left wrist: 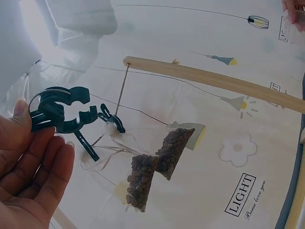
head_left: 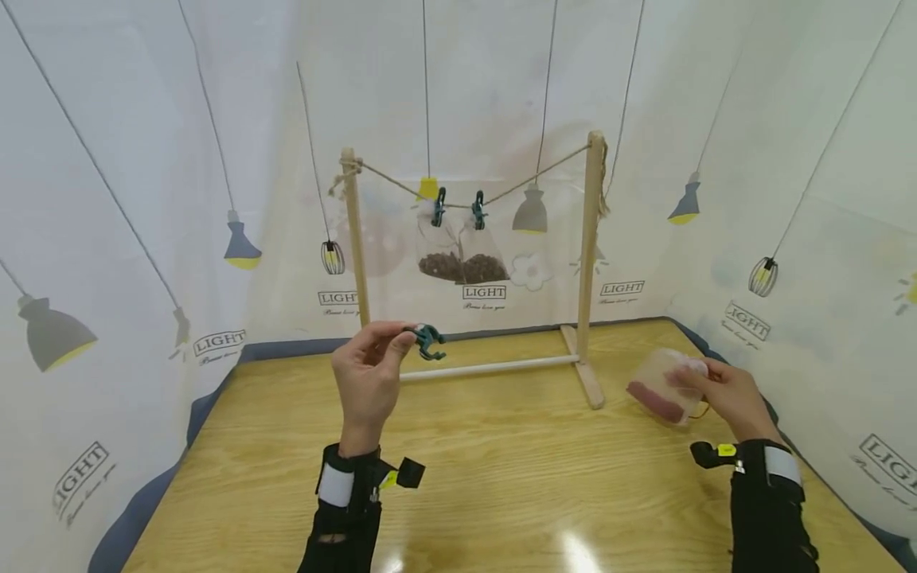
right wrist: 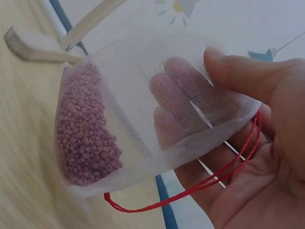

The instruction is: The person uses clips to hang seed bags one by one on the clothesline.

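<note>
My left hand (head_left: 367, 382) pinches a dark green spring clip (head_left: 429, 342) between thumb and fingertips, in front of the wooden stand's left post; the clip's jaws stand apart in the left wrist view. On the right, over the table, my right hand (head_left: 738, 398) grips a sheer white mesh drawstring bag (head_left: 655, 386). The right wrist view shows small reddish grains (right wrist: 86, 129) at its bottom and a red drawstring (right wrist: 157, 205) hanging along it. My thumb lies on the near side, with fingers showing through the mesh.
A wooden stand (head_left: 589, 263) with a sagging rope (head_left: 552, 169) stands at the back of the table (head_left: 458, 477). Two green clips (head_left: 478, 211) sit on the rope, above two sheer bags (head_left: 485, 269) of dark brown pieces. A white rod (head_left: 494, 368) runs low across the stand.
</note>
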`<state>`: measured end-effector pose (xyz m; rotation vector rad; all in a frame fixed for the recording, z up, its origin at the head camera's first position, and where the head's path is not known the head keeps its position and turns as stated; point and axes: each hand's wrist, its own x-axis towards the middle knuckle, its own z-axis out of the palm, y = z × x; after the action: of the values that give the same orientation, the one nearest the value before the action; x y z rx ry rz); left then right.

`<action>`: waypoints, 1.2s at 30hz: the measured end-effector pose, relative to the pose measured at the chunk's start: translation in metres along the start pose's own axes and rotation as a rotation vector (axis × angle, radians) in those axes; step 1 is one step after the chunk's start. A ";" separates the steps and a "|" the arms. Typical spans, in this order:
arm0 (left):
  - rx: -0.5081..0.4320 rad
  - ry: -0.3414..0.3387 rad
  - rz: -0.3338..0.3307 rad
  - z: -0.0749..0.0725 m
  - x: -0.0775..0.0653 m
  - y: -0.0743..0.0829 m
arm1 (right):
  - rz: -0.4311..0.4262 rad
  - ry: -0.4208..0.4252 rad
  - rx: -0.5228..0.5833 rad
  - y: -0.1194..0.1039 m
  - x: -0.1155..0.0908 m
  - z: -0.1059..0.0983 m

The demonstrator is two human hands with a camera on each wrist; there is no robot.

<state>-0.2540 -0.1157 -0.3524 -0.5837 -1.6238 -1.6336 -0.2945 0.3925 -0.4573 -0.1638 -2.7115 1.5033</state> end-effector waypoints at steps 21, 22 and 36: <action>0.016 -0.064 0.007 0.045 0.082 0.023 | -0.261 -0.040 0.512 -0.110 0.010 0.020; 0.041 -0.069 0.009 0.048 0.085 0.024 | -0.262 -0.029 0.516 -0.115 0.011 0.021; 0.080 -0.086 -0.036 0.086 0.134 0.038 | -0.249 0.008 0.692 -0.167 0.029 0.037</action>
<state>-0.3231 -0.0529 -0.2178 -0.5936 -1.7628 -1.5806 -0.3385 0.2765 -0.3361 0.1825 -1.9459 2.2050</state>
